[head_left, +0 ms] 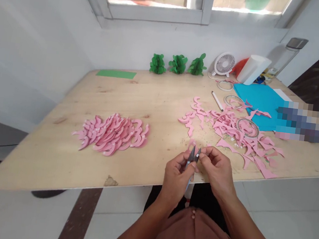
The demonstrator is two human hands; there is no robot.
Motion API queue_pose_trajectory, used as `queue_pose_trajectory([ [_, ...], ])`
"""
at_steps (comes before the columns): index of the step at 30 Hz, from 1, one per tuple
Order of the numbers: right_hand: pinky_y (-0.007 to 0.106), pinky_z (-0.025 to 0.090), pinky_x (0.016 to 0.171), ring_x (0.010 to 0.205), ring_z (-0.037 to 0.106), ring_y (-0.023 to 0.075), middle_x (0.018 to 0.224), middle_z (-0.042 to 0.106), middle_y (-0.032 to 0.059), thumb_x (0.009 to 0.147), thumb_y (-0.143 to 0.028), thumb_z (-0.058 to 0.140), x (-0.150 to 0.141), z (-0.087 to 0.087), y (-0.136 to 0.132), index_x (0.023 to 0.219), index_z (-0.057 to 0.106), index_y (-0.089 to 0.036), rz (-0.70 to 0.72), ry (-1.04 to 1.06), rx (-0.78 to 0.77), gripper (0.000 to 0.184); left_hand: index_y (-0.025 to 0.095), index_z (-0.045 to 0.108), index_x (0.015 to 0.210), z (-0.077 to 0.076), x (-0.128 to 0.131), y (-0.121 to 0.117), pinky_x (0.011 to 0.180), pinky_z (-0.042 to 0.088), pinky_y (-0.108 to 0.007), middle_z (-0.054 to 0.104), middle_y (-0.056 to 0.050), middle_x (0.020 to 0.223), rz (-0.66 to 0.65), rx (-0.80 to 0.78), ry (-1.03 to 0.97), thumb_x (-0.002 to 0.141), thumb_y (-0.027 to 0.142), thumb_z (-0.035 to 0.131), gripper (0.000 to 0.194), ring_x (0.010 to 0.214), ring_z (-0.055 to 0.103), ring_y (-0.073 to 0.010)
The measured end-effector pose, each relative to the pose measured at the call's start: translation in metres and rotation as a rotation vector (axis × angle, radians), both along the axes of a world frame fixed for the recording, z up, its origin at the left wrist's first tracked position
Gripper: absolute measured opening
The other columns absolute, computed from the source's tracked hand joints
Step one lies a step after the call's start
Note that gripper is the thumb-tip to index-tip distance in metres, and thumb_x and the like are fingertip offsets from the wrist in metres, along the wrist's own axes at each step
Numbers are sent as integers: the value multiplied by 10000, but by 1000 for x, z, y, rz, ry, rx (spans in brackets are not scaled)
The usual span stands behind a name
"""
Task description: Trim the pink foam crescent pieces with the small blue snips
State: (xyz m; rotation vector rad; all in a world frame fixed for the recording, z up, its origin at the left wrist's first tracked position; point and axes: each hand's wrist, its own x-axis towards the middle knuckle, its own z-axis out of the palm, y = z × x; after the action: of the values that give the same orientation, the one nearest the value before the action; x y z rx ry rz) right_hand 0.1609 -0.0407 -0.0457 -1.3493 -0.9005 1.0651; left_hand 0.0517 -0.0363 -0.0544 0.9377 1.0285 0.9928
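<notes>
My left hand (178, 173) is closed around small thread snips (191, 154) with a light blue handle, its two dark blades pointing away from me and standing apart. Close beside it, my right hand (219, 169) is pinched shut near the blades. A tiny white bit (197, 155) shows at one blade; what the right fingertips hold is too small to name. Just beyond the snips lies a pale pink curved paper piece (192, 143). To the left spreads a pile of curved pink pieces (114, 133), several with whitish spots. Pink paper scraps (226, 122) lie scattered to the right.
Tape rolls (237, 126) lie among the scraps, near a white pen (217, 101) and blue sheets (255, 96). Along the wall stand three green paper shapes (178, 64), a small fan (224, 64), a white cylinder (252, 70) and a clear bottle (284, 59). A green strip (116, 74) lies back left.
</notes>
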Motion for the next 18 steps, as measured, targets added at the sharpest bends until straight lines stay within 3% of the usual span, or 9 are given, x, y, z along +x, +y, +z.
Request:
queue_pose_trajectory([
  [6,221,387,421,394,472,95,481,511,-68,761,-339,621,-3,-3,4,675,542,-196,0,47,-24,184,162,585,675,2,0,1,428,286,-182,484,57,512,-5,-5,-1,697,202,595,46,419,354,-57],
  [18,219,392,440,435,484,99,533,528,-65,750,-335,642,-7,-6,-2,780,560,-198,16,142,-31,162,161,557,632,5,-3,3,432,286,-178,517,52,530,-5,-72,-21,697,246,619,124,420,373,-52],
])
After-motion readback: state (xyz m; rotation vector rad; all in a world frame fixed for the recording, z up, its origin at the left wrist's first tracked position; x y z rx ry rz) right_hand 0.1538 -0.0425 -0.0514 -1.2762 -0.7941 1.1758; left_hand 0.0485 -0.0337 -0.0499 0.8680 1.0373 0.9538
